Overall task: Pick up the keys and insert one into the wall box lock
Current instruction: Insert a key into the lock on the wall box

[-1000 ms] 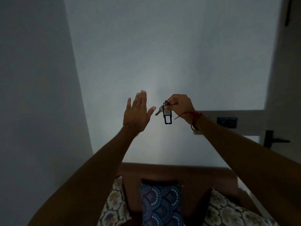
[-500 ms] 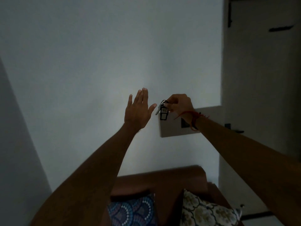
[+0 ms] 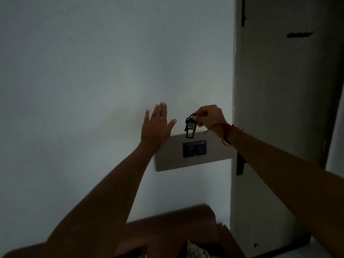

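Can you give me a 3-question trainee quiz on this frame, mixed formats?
1. True or false: the left hand holds the keys.
2. Multiple choice: the black key fob hangs A) below the dark switch plate, B) above it, C) left of the left hand.
3. Fill in: the red thread is tied around the ___ wrist.

Key:
1. False. The right hand pinches the keys; the left hand is open with its fingers spread.
2. B.
3. Right.
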Available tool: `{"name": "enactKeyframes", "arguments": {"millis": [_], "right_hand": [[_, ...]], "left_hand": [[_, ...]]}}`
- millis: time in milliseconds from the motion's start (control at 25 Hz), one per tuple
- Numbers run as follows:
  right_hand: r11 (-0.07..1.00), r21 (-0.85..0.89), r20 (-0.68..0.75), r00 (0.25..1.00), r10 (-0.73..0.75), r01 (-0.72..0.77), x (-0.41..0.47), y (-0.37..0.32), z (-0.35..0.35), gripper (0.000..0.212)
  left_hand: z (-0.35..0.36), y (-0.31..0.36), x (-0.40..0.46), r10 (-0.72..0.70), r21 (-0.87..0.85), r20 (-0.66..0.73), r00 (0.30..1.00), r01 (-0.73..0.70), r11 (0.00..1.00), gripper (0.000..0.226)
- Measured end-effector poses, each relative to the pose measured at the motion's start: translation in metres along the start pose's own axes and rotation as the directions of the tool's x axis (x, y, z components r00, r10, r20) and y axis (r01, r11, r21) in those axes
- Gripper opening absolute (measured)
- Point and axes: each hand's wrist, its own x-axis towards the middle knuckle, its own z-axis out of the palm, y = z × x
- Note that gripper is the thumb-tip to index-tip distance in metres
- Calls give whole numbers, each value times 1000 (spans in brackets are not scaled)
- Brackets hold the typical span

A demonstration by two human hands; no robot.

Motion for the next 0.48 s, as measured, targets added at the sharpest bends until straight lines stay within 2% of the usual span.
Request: {"name": "enactKeyframes", "arguments": {"millis": [280,480], "right_hand": [[1000,-14,3,1000,-5,5,72,87,0,11],[999,-14,69,997,-38,39,119,160,4,11]], "left_hand": [[79,15,64,-21,16,7,1000,21,1000,74],[144,31,89,-92,57,54,994,89,994,74]]}}
